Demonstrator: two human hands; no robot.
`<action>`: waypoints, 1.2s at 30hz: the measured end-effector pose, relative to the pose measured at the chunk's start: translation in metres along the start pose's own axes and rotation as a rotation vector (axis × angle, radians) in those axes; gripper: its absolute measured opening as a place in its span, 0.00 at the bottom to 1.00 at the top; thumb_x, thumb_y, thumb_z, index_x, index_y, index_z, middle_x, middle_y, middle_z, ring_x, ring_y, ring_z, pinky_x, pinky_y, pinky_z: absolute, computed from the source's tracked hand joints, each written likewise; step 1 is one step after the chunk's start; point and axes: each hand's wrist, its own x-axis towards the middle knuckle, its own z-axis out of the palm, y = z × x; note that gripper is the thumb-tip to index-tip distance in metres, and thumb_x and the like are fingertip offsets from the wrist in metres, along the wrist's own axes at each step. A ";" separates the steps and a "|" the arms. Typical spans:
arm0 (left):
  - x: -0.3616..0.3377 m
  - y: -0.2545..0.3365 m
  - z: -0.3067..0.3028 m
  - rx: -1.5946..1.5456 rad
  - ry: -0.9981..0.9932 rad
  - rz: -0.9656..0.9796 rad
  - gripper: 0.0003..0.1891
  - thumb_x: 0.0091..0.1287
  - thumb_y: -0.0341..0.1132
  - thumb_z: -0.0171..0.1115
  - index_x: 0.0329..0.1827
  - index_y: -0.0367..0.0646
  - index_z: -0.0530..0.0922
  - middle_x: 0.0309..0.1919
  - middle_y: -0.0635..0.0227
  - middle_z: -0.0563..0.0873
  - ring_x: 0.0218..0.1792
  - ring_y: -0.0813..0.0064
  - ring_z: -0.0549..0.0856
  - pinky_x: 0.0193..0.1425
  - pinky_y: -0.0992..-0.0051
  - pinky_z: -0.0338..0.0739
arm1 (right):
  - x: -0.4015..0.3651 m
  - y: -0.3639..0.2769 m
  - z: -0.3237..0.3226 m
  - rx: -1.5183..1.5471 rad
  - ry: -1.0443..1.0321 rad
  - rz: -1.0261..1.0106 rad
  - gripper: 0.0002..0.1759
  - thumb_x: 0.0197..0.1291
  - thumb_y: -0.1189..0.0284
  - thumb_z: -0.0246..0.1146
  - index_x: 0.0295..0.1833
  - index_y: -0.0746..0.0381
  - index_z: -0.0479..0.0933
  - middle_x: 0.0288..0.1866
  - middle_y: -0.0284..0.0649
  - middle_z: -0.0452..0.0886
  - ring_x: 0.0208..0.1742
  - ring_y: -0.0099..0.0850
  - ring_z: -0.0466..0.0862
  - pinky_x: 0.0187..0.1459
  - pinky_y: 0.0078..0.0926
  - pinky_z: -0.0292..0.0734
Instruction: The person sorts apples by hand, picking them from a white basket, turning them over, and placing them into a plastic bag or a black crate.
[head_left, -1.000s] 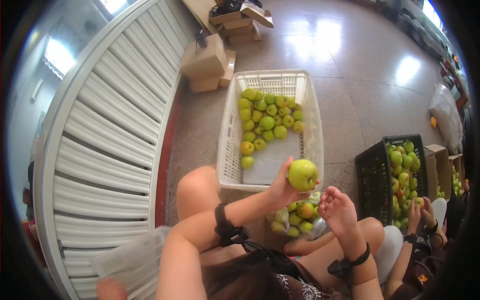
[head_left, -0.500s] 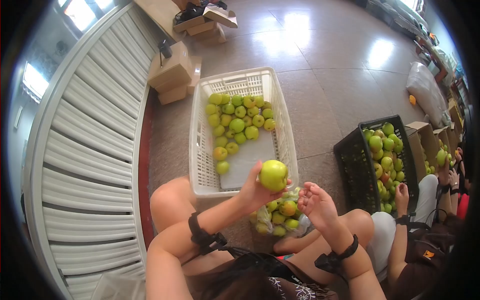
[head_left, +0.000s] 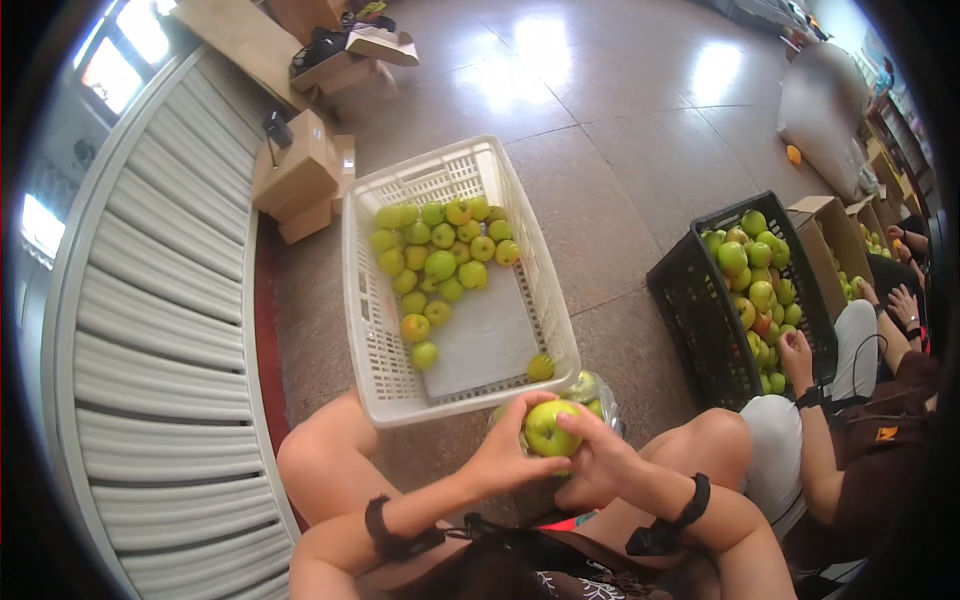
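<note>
The left hand and right hand curl around one green apple (just beside the white basket), which is probably best turned gently, with light fingertips, to avoid bruising.

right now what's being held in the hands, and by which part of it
One green apple, held between both hands: the left hand cups its left side, and the right hand covers its right side.
</note>
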 end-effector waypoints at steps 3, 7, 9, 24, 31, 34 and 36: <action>-0.004 0.010 -0.009 -0.023 -0.035 -0.072 0.38 0.49 0.35 0.70 0.62 0.39 0.58 0.59 0.58 0.67 0.62 0.68 0.65 0.67 0.70 0.57 | 0.011 0.002 -0.008 -0.010 0.004 0.026 0.29 0.58 0.64 0.61 0.62 0.57 0.58 0.53 0.35 0.70 0.54 0.28 0.73 0.49 0.29 0.73; -0.005 0.017 -0.039 0.075 -0.120 -0.152 0.39 0.55 0.37 0.66 0.66 0.39 0.54 0.62 0.55 0.63 0.66 0.65 0.61 0.68 0.68 0.55 | 0.030 -0.014 -0.005 -0.140 -0.019 0.135 0.29 0.57 0.66 0.61 0.62 0.56 0.59 0.53 0.38 0.69 0.54 0.29 0.73 0.50 0.28 0.71; 0.001 0.019 -0.054 0.051 -0.129 -0.186 0.38 0.56 0.37 0.65 0.66 0.39 0.54 0.62 0.55 0.63 0.65 0.65 0.62 0.67 0.67 0.57 | 0.043 -0.022 -0.005 -0.225 -0.030 0.148 0.29 0.56 0.65 0.61 0.62 0.55 0.60 0.53 0.38 0.70 0.53 0.29 0.72 0.50 0.27 0.70; 0.002 0.002 -0.082 -0.088 -0.209 -0.354 0.23 0.63 0.34 0.54 0.60 0.41 0.63 0.55 0.62 0.72 0.60 0.71 0.68 0.62 0.70 0.62 | 0.090 -0.069 -0.009 -0.286 0.159 -0.215 0.31 0.55 0.57 0.61 0.60 0.61 0.61 0.49 0.39 0.73 0.47 0.27 0.76 0.49 0.28 0.73; -0.041 -0.141 -0.070 -0.161 -0.306 -0.679 0.17 0.64 0.35 0.56 0.53 0.37 0.70 0.48 0.63 0.77 0.51 0.72 0.75 0.57 0.74 0.68 | 0.088 -0.081 0.013 -0.145 0.113 -0.211 0.33 0.51 0.51 0.62 0.57 0.57 0.62 0.48 0.39 0.73 0.45 0.26 0.77 0.43 0.26 0.76; -0.074 -0.219 -0.079 0.334 -0.580 -0.647 0.21 0.62 0.45 0.59 0.51 0.40 0.74 0.50 0.68 0.77 0.51 0.76 0.75 0.56 0.76 0.68 | 0.083 -0.077 0.023 -0.069 0.045 -0.232 0.34 0.51 0.51 0.62 0.58 0.56 0.62 0.49 0.38 0.73 0.47 0.26 0.75 0.45 0.27 0.75; -0.072 -0.222 -0.061 0.325 -0.595 -0.763 0.21 0.62 0.46 0.59 0.51 0.40 0.74 0.50 0.68 0.77 0.51 0.77 0.75 0.56 0.76 0.68 | 0.071 -0.070 0.026 -0.076 0.002 -0.252 0.34 0.51 0.51 0.62 0.59 0.56 0.61 0.50 0.38 0.72 0.49 0.27 0.74 0.46 0.28 0.73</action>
